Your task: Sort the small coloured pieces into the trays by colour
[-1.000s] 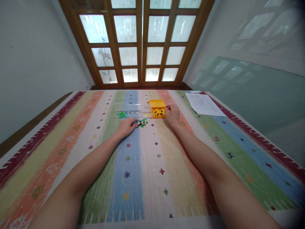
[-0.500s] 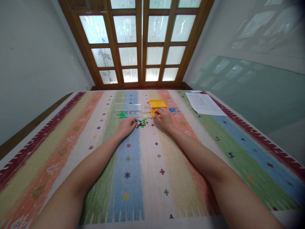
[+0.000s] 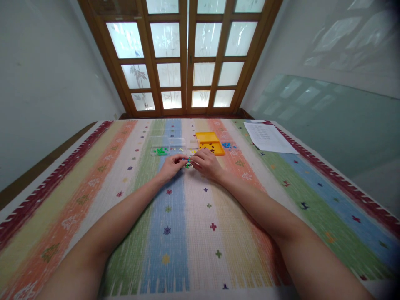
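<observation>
A small pile of mixed coloured pieces point(image 3: 188, 165) lies on the striped tablecloth, mostly covered by my fingers. My left hand point(image 3: 172, 166) is at its left side, thumb and fingers pinched together. From the right, my right hand point(image 3: 207, 164) reaches into the same pile with its fingers drawn together. Anything between either set of fingertips is too small to make out. Just behind my hands stand a clear box with green pieces point(image 3: 161, 151), a clear compartment with pale pieces point(image 3: 177, 149), and an open orange box point(image 3: 208, 136) with dark brown pieces.
Right of the orange box sits a clear container with blue pieces point(image 3: 229, 146). Yellow pieces point(image 3: 193, 151) show behind my hands, partly hidden. White printed paper point(image 3: 268, 137) lies at the back right. Beyond the tablecloth point(image 3: 200, 250) are paned wooden doors point(image 3: 187, 62).
My right hand has come out of the orange box and moved left and nearer to the pile, uncovering the brown pieces. My left hand has shifted slightly right, over the pile's edge.
</observation>
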Available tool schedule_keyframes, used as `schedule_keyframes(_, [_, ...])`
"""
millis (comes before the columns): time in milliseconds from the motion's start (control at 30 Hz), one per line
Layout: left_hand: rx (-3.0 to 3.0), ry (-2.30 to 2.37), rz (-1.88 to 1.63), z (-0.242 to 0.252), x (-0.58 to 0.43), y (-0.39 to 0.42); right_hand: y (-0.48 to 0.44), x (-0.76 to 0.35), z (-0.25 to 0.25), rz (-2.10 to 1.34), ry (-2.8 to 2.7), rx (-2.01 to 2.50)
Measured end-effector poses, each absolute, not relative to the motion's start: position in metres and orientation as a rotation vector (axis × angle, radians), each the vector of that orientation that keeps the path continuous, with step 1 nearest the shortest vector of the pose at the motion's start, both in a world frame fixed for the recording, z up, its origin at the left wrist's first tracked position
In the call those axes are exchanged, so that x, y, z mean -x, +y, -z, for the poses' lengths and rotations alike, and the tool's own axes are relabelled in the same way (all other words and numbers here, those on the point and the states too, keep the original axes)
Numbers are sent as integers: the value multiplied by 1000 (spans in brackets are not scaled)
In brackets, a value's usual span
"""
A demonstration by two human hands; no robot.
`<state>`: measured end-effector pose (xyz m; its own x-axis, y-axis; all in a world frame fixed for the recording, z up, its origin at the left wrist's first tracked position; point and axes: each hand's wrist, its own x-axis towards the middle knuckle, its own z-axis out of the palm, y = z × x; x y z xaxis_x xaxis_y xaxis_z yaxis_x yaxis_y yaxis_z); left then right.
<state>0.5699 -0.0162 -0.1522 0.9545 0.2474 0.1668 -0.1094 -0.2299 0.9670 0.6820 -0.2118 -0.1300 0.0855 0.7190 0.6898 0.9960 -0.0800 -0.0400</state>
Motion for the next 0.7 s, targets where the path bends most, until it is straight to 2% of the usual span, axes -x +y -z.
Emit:
schedule_keyframes(500, [-1732, 62, -329, 150, -567, -22, -208, -678, 135, 626, -1692, 1819])
schedule_keyframes(700, [-2040, 97, -375, 152, -566, -13, -216, -705, 138, 633, -1451, 1878])
